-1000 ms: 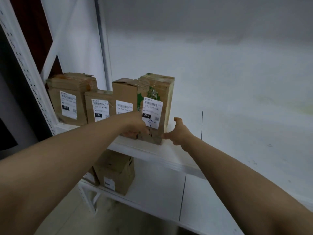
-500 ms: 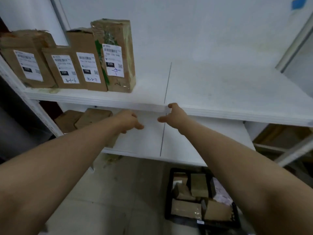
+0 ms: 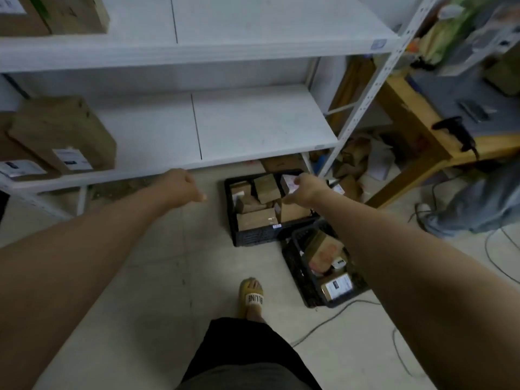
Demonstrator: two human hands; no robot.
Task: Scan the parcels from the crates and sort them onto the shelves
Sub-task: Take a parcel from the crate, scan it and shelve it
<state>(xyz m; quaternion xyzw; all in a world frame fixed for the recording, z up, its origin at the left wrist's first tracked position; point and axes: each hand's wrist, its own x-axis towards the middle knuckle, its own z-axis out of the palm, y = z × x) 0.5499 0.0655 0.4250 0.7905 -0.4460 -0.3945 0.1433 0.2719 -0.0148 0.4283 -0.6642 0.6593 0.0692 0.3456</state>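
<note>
Head view: both bare arms reach down and forward. The right hand [image 3: 308,190] hangs over the far crate [image 3: 253,238], a black one on the floor just in front of the lower shelf [image 3: 253,128]. Its fingertips lie at a small parcel with a pale label [image 3: 287,182] in the crate's back right corner. The back of the hand hides the fingers, so I cannot tell whether its grip has closed on that parcel or only touches it. The left hand [image 3: 183,185] is over bare floor, well left of the crate, with its grip loosely curled and holding nothing.

The far crate holds several brown parcels [image 3: 257,219] packed close together. A second black crate [image 3: 299,280] stands nearer, just beside the first, with more parcels in it. Some boxes [image 3: 64,130] stand at the left end of the lower shelf, and others at the left end of the upper shelf [image 3: 253,23].

The step in hand looks like picking a fresh parcel out of the far crate. Next, the right grip needs to close round the labelled parcel and lift it straight up, clear of its neighbours. The label then has to be scanned. A dark handheld thing [image 3: 455,130] on the wooden bench [image 3: 408,114] to the right may be the scanner, though blur leaves that unsure.
</note>
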